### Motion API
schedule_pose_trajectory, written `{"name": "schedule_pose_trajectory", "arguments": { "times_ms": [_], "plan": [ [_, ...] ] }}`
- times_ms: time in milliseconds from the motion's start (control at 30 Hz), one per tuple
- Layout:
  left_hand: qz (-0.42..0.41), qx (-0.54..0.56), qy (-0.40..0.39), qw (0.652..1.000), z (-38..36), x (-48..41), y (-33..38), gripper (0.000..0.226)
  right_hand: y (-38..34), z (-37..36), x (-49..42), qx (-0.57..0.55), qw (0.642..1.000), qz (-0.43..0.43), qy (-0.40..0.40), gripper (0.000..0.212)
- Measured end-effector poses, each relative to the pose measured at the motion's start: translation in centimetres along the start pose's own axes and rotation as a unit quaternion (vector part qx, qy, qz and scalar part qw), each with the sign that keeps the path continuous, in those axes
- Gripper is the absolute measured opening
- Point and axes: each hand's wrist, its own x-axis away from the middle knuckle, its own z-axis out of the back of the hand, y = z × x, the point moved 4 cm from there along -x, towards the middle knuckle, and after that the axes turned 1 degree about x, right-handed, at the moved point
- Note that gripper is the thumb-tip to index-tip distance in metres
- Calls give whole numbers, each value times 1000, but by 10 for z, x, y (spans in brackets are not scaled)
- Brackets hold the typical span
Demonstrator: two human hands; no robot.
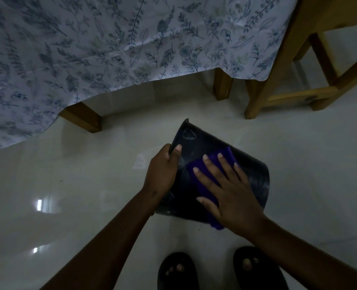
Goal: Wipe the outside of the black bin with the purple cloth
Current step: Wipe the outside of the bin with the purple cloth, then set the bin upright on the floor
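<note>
At the far left, a floral cloth [73, 49] printed with blue leaves and sprigs hangs down over a wooden table, and one table leg [82, 118] shows beneath its hem on the pale glossy floor [58, 174]. Two bright window reflections sit on the floor tiles at the lower left.

Moving toward the middle, the left hand [162, 170] grips the rim of the black bin [255, 181], fingers curled over the edge with the thumb lying on the outer wall. The bin lies tipped on its side just above the floor, its open mouth turned to the left and its dusty, smudged outer wall facing up. Whether it touches the floor cannot be told.

Further right, the right hand [230, 191] lies flat with fingers spread, pressing the purple cloth [207, 185] against the bin's outer wall. The cloth runs under the palm from the bin's upper side down past its near edge, where a corner hangs free.

Below the bin, two feet in dark sandals [177, 271] stand on the floor.

At the upper right, a wooden chair [286, 65] stands beside the table, its legs and rungs on the floor, well apart from the bin.
</note>
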Motion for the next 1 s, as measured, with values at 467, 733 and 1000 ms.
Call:
{"name": "schedule_pose_trajectory", "arguments": {
  "times_ms": [467,733,1000],
  "plan": [
    [-36,37,18,999,10,30,3,18,39,37,-33,-141,969,-152,131,37],
    [-175,-140,18,974,35,48,39,17,70,81,-19,-438,842,-284,137,34],
    [-343,-327,-16,880,3,60,24,15,64,99,-5,-454,833,-273,158,35]
  ]
}}
